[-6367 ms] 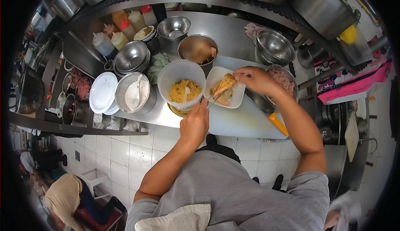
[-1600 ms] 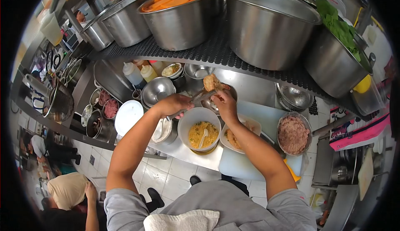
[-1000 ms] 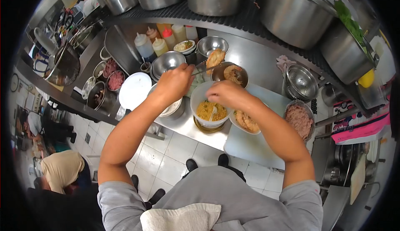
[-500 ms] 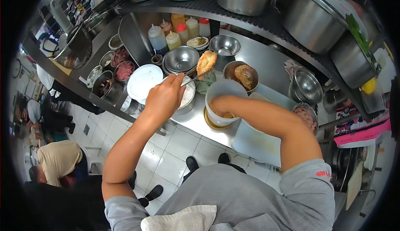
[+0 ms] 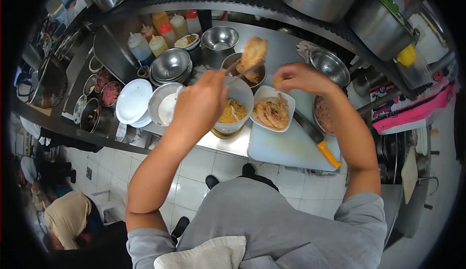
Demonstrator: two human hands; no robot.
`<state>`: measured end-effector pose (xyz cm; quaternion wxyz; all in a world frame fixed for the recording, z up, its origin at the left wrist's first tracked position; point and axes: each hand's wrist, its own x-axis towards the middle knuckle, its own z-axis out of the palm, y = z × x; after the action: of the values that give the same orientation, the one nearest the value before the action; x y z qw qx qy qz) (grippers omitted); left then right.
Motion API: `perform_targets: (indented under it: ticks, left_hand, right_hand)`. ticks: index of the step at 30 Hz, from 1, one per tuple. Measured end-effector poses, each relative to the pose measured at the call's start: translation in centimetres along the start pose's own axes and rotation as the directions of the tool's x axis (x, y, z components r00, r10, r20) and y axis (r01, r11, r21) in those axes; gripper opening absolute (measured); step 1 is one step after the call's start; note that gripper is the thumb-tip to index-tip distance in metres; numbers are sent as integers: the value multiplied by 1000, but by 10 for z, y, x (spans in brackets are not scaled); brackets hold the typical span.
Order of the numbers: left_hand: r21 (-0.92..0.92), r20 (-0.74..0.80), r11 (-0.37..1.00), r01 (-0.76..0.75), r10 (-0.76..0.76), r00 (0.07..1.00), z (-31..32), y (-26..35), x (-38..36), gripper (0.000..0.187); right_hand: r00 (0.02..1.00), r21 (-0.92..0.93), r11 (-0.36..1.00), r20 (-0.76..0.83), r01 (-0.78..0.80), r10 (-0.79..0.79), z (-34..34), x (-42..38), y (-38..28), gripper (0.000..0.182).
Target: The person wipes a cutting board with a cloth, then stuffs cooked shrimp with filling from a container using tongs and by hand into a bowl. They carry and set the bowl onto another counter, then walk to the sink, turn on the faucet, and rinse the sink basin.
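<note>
Fingers of the left hand [image 5: 201, 105] are closed around a thin metal utensil [image 5: 241, 74] that lifts a breaded, golden piece [image 5: 254, 53] above the counter. Beside it, the right hand [image 5: 301, 77] is pinched narrow on a small pale bit, hovering over the white plate [image 5: 284, 95] of prawns. Below stands a white tub [image 5: 242, 92] of yellow crumb mixture. The step looks like coating: one piece lifted clear after dredging. Setting it down would call for a steady, level carry so crumbs stay on. Its long axis runs steeply, the upper end pointing away toward the steel bowl [image 5: 221, 38] behind.
</note>
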<state>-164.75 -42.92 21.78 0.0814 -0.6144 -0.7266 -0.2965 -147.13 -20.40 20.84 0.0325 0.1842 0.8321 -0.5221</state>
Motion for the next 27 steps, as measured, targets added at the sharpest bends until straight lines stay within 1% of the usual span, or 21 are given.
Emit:
perform_targets:
  ticks: [1, 2, 3, 4, 6, 8, 9, 11, 12, 14, 15, 16, 17, 18, 19, 20, 22, 23, 25, 27]
  left_hand:
    - [32, 47, 999, -22, 21, 999, 9, 7, 2, 29]
    - [63, 96, 997, -47, 41, 995, 17, 15, 3, 29]
    - [61, 197, 994, -87, 73, 978, 17, 27, 7, 19]
    - [56, 199, 994, -92, 80, 977, 24, 32, 7, 19]
    - [114, 367, 972, -204, 150, 918, 44, 36, 6, 17]
    - [141, 378, 967, -211, 144, 915, 57, 40, 7, 16]
    - [151, 401, 964, -217, 141, 905, 62, 41, 9, 14]
    - [162, 425, 961, -225, 138, 895, 67, 43, 11, 13]
    - [176, 426, 955, -239, 145, 893, 68, 44, 13, 13]
    - [193, 429, 949, -250, 148, 891, 71, 44, 15, 13]
    - [180, 422, 954, -239, 145, 895, 72, 44, 16, 13]
    - [166, 414, 959, -228, 142, 899, 73, 44, 15, 13]
    - [169, 414, 960, -225, 138, 900, 74, 43, 15, 13]
    - [153, 424, 966, -207, 125, 897, 77, 42, 13, 14]
    - [137, 434, 972, -189, 112, 894, 79, 41, 12, 14]
    - [140, 433, 973, -185, 108, 895, 80, 40, 10, 14]
    - [81, 475, 993, -89, 40, 879, 81, 38, 7, 17]
    - [84, 474, 993, -85, 36, 880, 82, 36, 5, 17]
    - [35, 444, 999, -4, -12, 896, 82, 34, 3, 20]
    - [18, 444, 1000, 12, -19, 896, 77, 33, 3, 20]
  right_hand:
    - [998, 32, 999, -54, -39, 41, -8, -16, 6, 20]
    - [997, 35, 998, -57, -46, 48, -15, -28, 14, 20]
    - [990, 49, 996, -117, -73, 79, -20, -39, 20, 19]
    - [978, 64, 993, -179, -98, 108, -24, -46, 24, 19]
    - [971, 90, 993, -221, -71, 89, -23, -55, 27, 20]
    - [956, 140, 990, -290, -7, 47, -18, -58, 27, 22]
    - [954, 144, 990, -295, -5, 48, -14, -56, 29, 22]
    - [956, -2, 995, -276, 102, -99, -1, -45, 31, 22]
    - [956, -1, 995, -278, 103, -99, 5, -42, 25, 22]
    - [937, -249, 966, -349, -74, -18, 20, -37, 9, 16]
    - [918, -273, 961, -392, -50, -63, 28, -34, 7, 15]
    - [919, -273, 961, -389, -46, -66, 33, -29, 12, 15]
    - [870, -384, 922, -442, 36, -218, 38, -22, 22, 16]
    - [801, -496, 862, -473, 104, -368, 42, -17, 28, 18]
    - [775, -518, 851, -501, 88, -385, 45, -16, 31, 17]
    - [776, -518, 850, -498, 91, -387, 47, -15, 34, 17]
    - [718, -532, 843, -554, 86, -422, 49, -13, 41, 19]
    - [719, -532, 842, -551, 89, -424, 47, -13, 44, 19]
    - [672, -595, 802, -572, 55, -470, 44, -15, 49, 18]
    - [678, -594, 802, -568, 55, -467, 38, -14, 58, 17]
